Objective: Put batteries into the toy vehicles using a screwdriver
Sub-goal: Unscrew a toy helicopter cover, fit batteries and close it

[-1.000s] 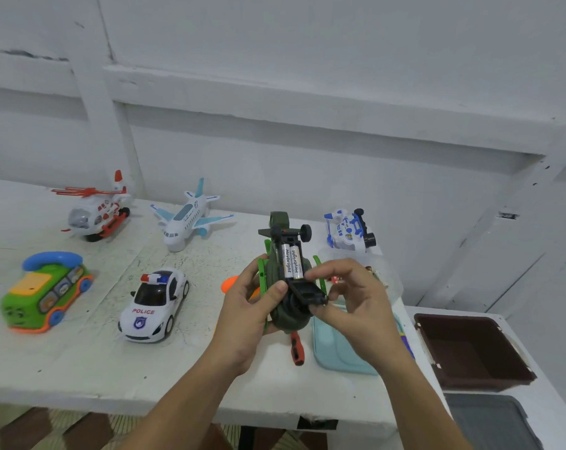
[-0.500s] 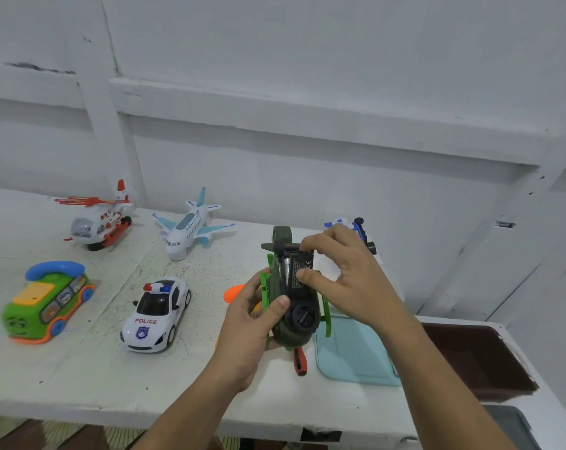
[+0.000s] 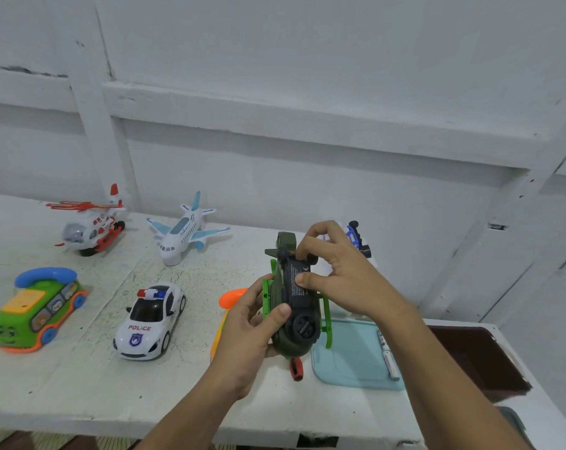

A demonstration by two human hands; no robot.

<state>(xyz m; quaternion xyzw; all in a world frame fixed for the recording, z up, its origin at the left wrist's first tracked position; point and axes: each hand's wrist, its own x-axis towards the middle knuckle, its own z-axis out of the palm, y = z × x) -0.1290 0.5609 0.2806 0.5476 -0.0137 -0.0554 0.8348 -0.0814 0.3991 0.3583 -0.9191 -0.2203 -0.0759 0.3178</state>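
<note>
Green helicopter [image 3: 291, 347] belly-up | left hand [image 3: 245, 332] gripping its body | right hand [image 3: 346, 280] thumb and forefinger pinching battery cover [image 3: 296, 280] | screwdriver [image 3: 296, 368] beneath, blue tray [image 3: 349, 355] beside, police car [image 3: 148, 319] left

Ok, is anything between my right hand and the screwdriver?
Yes: the green helicopter, held in your left hand, sits between your right hand and the screwdriver, whose red handle end pokes out below it.
</note>
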